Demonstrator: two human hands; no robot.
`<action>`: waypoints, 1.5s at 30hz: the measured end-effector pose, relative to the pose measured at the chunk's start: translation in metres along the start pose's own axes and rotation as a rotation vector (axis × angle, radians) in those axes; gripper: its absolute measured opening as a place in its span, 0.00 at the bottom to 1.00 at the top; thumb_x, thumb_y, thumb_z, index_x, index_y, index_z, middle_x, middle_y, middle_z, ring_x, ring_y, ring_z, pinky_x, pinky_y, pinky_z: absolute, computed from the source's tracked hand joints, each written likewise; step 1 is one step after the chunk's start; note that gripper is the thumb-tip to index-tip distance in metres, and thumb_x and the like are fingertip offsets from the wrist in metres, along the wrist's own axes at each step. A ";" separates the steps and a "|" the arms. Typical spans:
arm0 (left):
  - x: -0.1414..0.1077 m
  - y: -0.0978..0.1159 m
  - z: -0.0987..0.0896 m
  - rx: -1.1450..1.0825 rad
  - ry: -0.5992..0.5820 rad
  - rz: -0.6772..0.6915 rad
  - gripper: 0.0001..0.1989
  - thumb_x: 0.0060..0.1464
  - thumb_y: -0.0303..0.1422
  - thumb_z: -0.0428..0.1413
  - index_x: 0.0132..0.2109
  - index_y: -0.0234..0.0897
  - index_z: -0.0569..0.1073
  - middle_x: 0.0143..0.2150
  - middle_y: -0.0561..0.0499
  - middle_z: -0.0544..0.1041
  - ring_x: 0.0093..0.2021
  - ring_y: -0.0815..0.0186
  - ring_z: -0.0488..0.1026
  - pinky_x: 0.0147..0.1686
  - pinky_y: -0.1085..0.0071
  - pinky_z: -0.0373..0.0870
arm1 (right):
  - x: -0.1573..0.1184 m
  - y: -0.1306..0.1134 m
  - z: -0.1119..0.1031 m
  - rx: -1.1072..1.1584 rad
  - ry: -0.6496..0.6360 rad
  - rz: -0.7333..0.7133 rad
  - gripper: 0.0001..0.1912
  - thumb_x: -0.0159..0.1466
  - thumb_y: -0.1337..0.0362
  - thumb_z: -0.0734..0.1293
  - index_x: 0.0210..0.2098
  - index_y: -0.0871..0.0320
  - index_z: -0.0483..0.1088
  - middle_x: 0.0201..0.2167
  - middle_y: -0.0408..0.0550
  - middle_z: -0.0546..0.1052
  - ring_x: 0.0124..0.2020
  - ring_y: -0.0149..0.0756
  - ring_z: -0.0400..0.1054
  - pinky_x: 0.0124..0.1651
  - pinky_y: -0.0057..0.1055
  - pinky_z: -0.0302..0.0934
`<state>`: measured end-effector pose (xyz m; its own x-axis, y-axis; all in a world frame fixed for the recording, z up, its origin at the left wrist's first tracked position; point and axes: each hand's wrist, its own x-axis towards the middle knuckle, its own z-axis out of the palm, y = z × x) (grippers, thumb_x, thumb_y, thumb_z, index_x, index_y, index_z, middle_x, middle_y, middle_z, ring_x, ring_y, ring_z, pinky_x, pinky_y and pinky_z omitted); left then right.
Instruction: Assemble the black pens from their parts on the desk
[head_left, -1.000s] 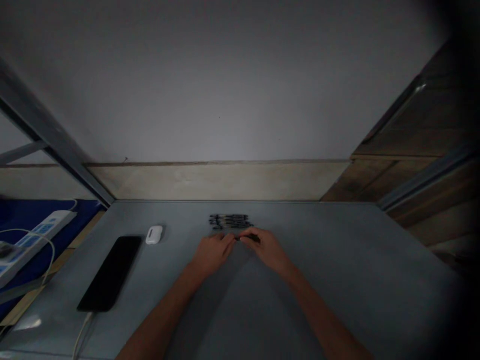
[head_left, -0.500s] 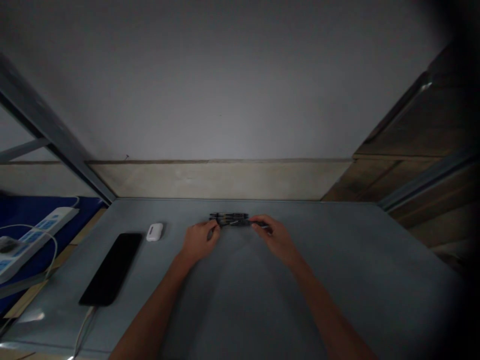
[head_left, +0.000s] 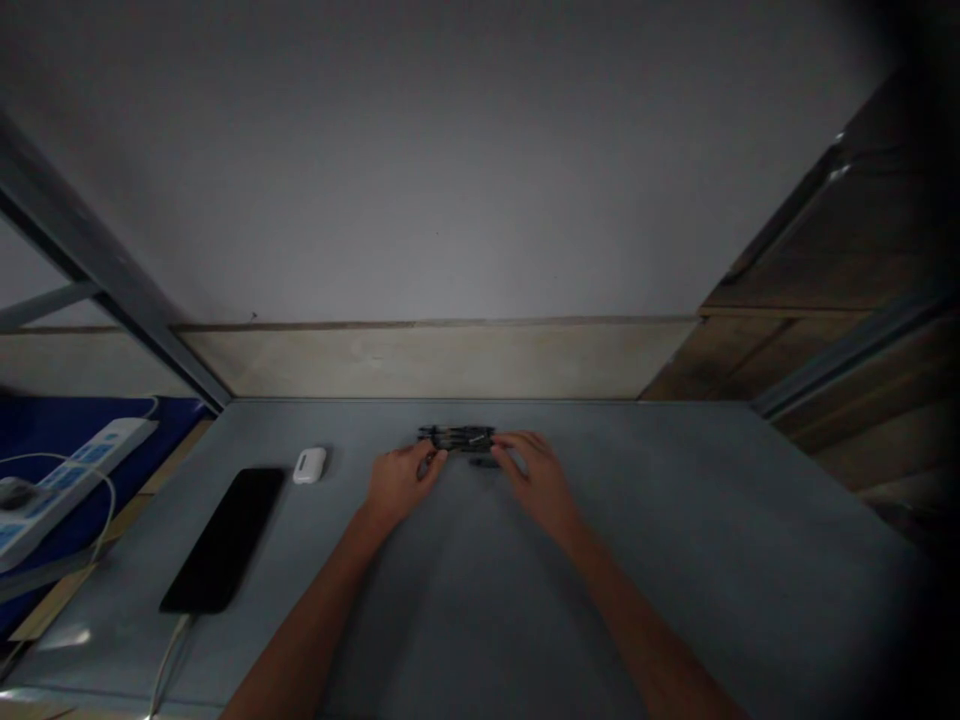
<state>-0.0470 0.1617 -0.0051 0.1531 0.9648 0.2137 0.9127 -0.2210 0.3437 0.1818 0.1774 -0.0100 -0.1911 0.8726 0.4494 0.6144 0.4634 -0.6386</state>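
Observation:
Several slim dark pens lie side by side near the back of the grey table, pointing left and right. My left hand pinches the left end of the nearest pen between thumb and fingers. At that pen's right end, my right hand has its thumb and fingertips closed on it. A short dark piece, perhaps a pen cap, sits just in front of the row, close to my right thumb. Dim light and small size hide the finer detail of the pens.
On the left of the grey table are a white earphone case and a black phone with a white cable. A white power strip lies on a blue surface beyond the left edge. A wall stands behind.
My right hand has moved slightly left, and its fingertips are now at the row's right end. The dark piece that stuck out by its fingers now shows in front of the row.

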 end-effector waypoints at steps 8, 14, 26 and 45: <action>-0.003 0.003 -0.002 -0.009 -0.053 0.169 0.23 0.65 0.48 0.44 0.34 0.39 0.76 0.29 0.50 0.77 0.29 0.67 0.72 0.30 0.74 0.61 | -0.002 -0.011 0.001 0.249 -0.199 0.259 0.23 0.68 0.50 0.56 0.25 0.57 0.68 0.21 0.42 0.71 0.25 0.34 0.66 0.30 0.28 0.57; -0.001 0.002 -0.002 -0.141 -0.030 0.125 0.23 0.64 0.47 0.45 0.31 0.38 0.75 0.26 0.51 0.74 0.26 0.68 0.68 0.29 0.73 0.56 | 0.002 -0.010 -0.003 0.301 -0.240 0.303 0.22 0.66 0.50 0.60 0.22 0.57 0.65 0.19 0.40 0.66 0.23 0.32 0.61 0.28 0.27 0.53; 0.003 0.000 0.004 -0.560 -0.014 -0.103 0.22 0.60 0.45 0.48 0.23 0.35 0.65 0.20 0.57 0.58 0.23 0.72 0.58 0.25 0.75 0.50 | 0.004 -0.006 -0.009 0.376 -0.212 0.335 0.21 0.65 0.49 0.60 0.25 0.58 0.69 0.22 0.43 0.71 0.26 0.33 0.65 0.32 0.28 0.57; 0.003 0.004 0.010 -0.731 0.004 -0.139 0.20 0.62 0.46 0.45 0.29 0.37 0.65 0.23 0.56 0.60 0.25 0.70 0.58 0.26 0.74 0.54 | 0.004 -0.011 -0.012 0.369 -0.254 0.362 0.22 0.65 0.50 0.61 0.24 0.58 0.72 0.21 0.45 0.74 0.26 0.35 0.70 0.34 0.30 0.62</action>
<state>-0.0393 0.1656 -0.0126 0.0520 0.9906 0.1269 0.4382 -0.1368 0.8884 0.1834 0.1741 0.0058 -0.2239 0.9742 0.0265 0.3761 0.1114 -0.9199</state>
